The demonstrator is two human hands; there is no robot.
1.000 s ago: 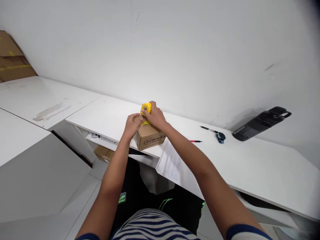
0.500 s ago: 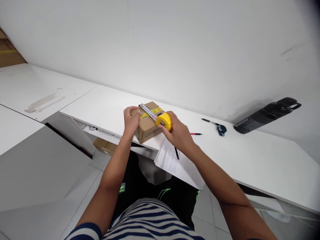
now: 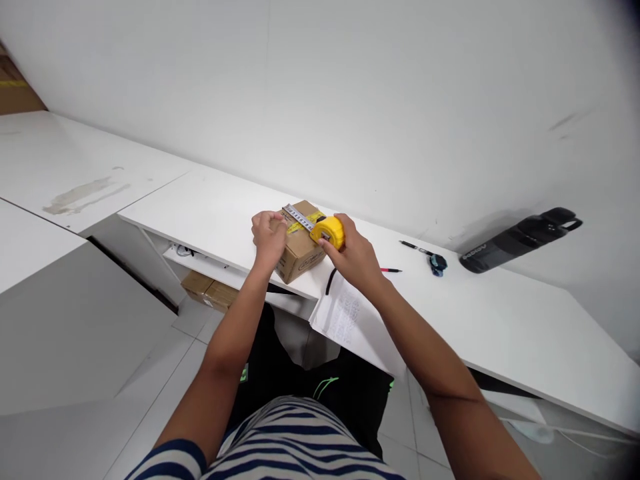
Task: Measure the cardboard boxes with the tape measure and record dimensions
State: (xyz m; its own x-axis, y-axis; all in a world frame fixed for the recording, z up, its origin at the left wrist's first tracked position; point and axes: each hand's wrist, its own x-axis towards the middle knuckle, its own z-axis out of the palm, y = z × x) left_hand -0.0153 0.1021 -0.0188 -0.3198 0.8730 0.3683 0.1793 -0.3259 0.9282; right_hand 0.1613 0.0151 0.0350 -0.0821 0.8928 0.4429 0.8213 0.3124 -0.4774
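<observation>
A small brown cardboard box with yellow tape across its top (image 3: 301, 257) sits on a long white table (image 3: 500, 313), near the front edge. Over its top face runs the pale metal blade with dark numerals (image 3: 299, 217), drawn out from a rounded yellow tape measure (image 3: 331, 232) at the box's right side. The right hand (image 3: 356, 257) has a closed grip on that yellow case, thumb on the near side and fingers wrapped behind it. The left hand (image 3: 270, 235) is at the box's left side, its fingers curled in near the edge — whether they pinch the cardboard or merely rest against it, I cannot tell.

A short black strap (image 3: 330, 281) hangs just beside the right hand, above a stack of white handwritten papers (image 3: 343, 320) that juts past the table's front edge. Farther right lie a red and black pen (image 3: 393, 270), a slim black pen (image 3: 416, 247) and, by its end, a small dark bundled object (image 3: 437, 265) — too small to name surely. Beyond these, near the white wall (image 3: 350, 100), is a black bottle with a looped cap (image 3: 520, 240).
</observation>
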